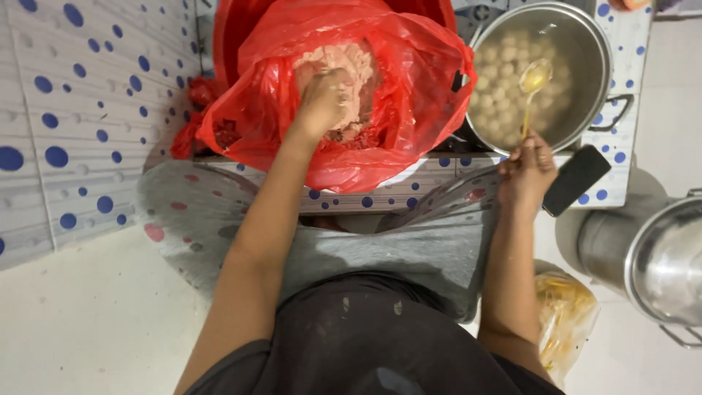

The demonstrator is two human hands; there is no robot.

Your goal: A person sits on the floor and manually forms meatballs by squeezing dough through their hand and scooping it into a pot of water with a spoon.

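My left hand (pixel 325 99) was closed in the pink meat paste (pixel 351 62) inside the red bag (pixel 409 95); it looked soft, sticky and best scooped in small lumps. My right hand (pixel 526 167) gripped the spoon (pixel 532 88) by its handle end, its long axis running away from me, bowl over the pot (pixel 585 44) of pale balls (pixel 504 80).

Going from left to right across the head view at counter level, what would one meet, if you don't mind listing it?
Dotted wall tiles → red bag with pink paste, left hand in it → steel pot of pale balls, spoon in the right hand → black phone.
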